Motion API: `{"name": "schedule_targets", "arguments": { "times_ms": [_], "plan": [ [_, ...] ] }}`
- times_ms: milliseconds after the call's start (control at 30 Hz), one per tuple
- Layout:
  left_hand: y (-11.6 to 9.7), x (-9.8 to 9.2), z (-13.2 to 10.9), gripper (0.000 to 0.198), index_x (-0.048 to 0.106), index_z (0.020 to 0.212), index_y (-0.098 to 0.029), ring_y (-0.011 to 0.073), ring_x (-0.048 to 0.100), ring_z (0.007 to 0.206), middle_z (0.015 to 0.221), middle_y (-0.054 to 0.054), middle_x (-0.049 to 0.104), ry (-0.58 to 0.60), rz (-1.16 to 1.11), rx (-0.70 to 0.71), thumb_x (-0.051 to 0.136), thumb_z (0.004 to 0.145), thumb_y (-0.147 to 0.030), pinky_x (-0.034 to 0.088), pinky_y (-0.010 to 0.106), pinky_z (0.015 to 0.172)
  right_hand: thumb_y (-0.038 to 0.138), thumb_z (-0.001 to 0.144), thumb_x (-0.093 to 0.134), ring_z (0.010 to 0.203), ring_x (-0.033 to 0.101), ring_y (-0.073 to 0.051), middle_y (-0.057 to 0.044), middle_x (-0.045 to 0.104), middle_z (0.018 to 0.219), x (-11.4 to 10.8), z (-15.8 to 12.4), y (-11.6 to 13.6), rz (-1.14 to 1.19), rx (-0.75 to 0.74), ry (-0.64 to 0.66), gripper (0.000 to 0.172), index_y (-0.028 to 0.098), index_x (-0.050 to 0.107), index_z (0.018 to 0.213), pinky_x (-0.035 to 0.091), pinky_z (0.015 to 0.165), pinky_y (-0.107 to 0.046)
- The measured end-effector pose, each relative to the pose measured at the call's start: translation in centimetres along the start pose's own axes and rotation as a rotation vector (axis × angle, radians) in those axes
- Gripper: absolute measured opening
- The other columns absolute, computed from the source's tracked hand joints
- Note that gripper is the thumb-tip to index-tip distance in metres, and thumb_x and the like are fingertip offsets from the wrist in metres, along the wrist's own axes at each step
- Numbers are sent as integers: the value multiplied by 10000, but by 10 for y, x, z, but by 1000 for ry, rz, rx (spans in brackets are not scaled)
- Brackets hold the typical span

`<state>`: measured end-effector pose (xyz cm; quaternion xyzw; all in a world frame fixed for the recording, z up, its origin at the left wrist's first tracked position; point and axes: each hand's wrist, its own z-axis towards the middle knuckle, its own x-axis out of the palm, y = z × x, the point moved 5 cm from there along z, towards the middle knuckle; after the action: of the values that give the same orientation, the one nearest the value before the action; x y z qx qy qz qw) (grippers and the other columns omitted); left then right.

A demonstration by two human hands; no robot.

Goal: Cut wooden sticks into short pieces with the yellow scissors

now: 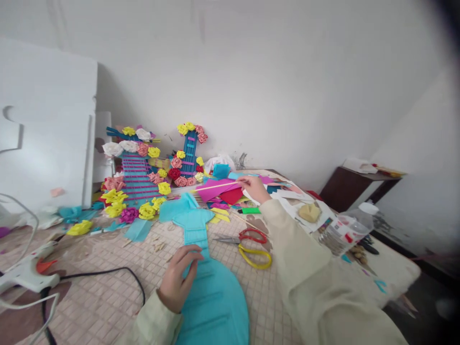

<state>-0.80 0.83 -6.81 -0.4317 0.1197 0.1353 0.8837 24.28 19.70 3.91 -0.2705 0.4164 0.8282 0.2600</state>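
Observation:
A turquoise paper-covered craft piece (pixel 219 297), with a rounded body and a narrow neck, lies flat on the table in front of me. My left hand (pixel 181 275) is over the left side of its body, fingers loosely bent and apart, holding nothing; whether it touches the paper I cannot tell. Stretched forward, my right hand (pixel 254 188) pinches one end of a thin pale wooden stick (pixel 215 186) above the heap of coloured paper. Magenta paper (pixel 212 191) lies beneath the stick. Between my arms rest scissors (pixel 253 254) with red and yellow handles.
Two flower-trimmed paper models (pixel 136 177) stand against the wall. A white glue gun (pixel 30 275) with a dark cable lies at left. A green marker (pixel 250 210) is near my right wrist. Further right are a clear plastic jar (pixel 347 230) and a yellowish lump (pixel 309 212).

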Motion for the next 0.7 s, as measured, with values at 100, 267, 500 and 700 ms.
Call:
{"name": "schedule_targets", "arguments": {
  "times_ms": [100, 267, 500, 700],
  "plan": [
    [5, -4, 2, 220, 715, 910, -215, 229, 649, 894, 920, 83, 706, -42, -135, -129, 593, 824, -377, 534, 365, 812, 333, 859, 552, 560, 620, -145, -42, 707, 714, 7, -44, 23, 201, 11, 58, 257, 143, 703, 943, 506, 568, -263],
    [13, -9, 3, 486, 625, 1121, -179, 191, 653, 690, 820, 75, 701, -143, -426, -341, 608, 805, -549, 565, 353, 657, 365, 842, 596, 500, 576, -113, -30, 683, 675, 34, -102, 60, 437, 44, 132, 251, 153, 720, 897, 479, 500, -230],
    [20, -31, 10, 479, 679, 878, -171, 141, 593, 609, 653, 14, 631, -372, -665, -465, 795, 602, -545, 521, 281, 581, 388, 766, 687, 561, 615, -128, -52, 707, 749, 64, -109, 74, 634, 65, 241, 256, 153, 736, 854, 507, 551, -248],
    [22, -44, 9, 439, 684, 723, -173, 111, 557, 605, 624, -6, 602, -498, -709, -511, 843, 506, -520, 493, 229, 562, 391, 780, 673, 562, 611, -131, -53, 707, 742, 75, -121, 63, 721, 114, 194, 274, 147, 722, 895, 520, 587, -270]
  ]
}}
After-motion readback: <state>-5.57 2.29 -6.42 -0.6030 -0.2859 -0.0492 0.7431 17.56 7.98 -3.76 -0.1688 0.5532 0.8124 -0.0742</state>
